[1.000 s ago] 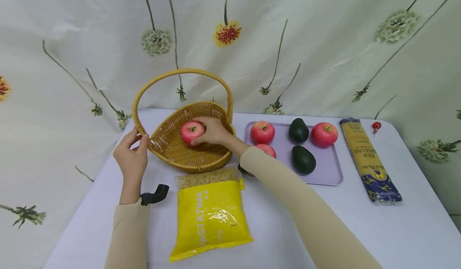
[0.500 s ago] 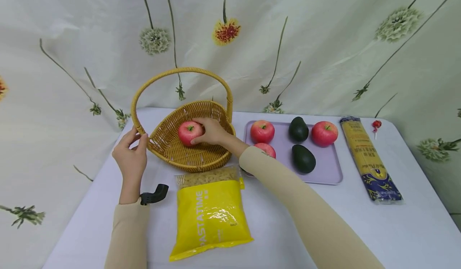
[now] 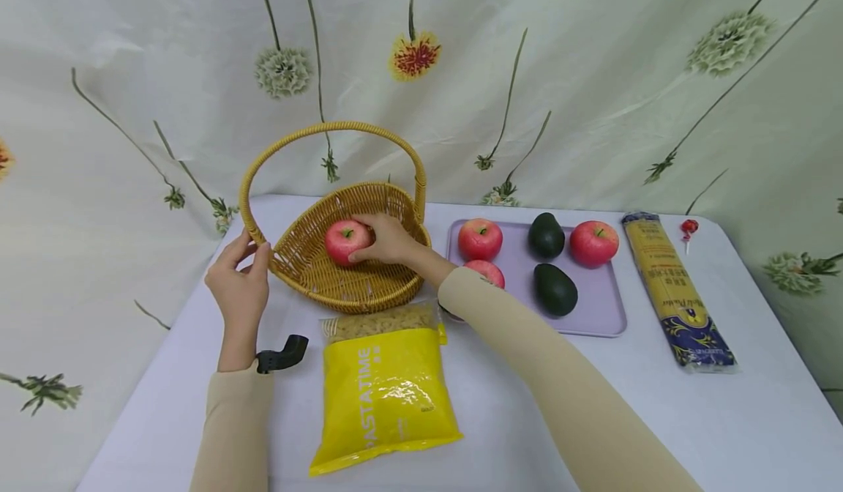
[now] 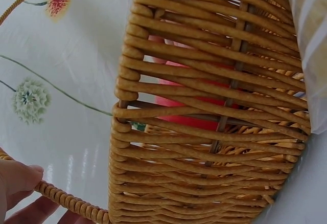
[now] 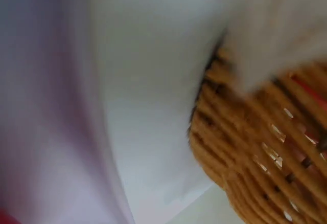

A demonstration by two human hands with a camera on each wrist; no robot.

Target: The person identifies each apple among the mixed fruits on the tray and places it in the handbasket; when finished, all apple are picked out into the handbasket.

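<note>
A tan wicker basket [image 3: 356, 305] with a tall arched handle stands near the back of the table. My left hand [image 3: 238, 283] pinches the foot of its handle at the left side; in the left wrist view the thumb and fingers of that left hand [image 4: 20, 183] are around the wicker handle [image 4: 71, 201]. Inside the basket, my right hand [image 3: 387, 240] grips a red apple [image 3: 344, 243] from its right side, close over the woven floor. Through the weave, the left wrist view shows the red apple [image 4: 189, 101]. Basket wicker [image 5: 230, 157] fills the right wrist view's lower right.
To the right, a lilac tray [image 3: 602, 320] carries avocados [image 3: 555, 290] and apples [image 3: 480, 239], partly hidden by my right sleeve. A yellow pasta bag [image 3: 391, 389] lies before the basket. Farther right lie a long spaghetti pack [image 3: 675, 287] and a red lollipop [image 3: 688, 226].
Within the basket, the apple and my right hand have shifted slightly left, then stayed nearly still. My left hand keeps its hold on the handle.
</note>
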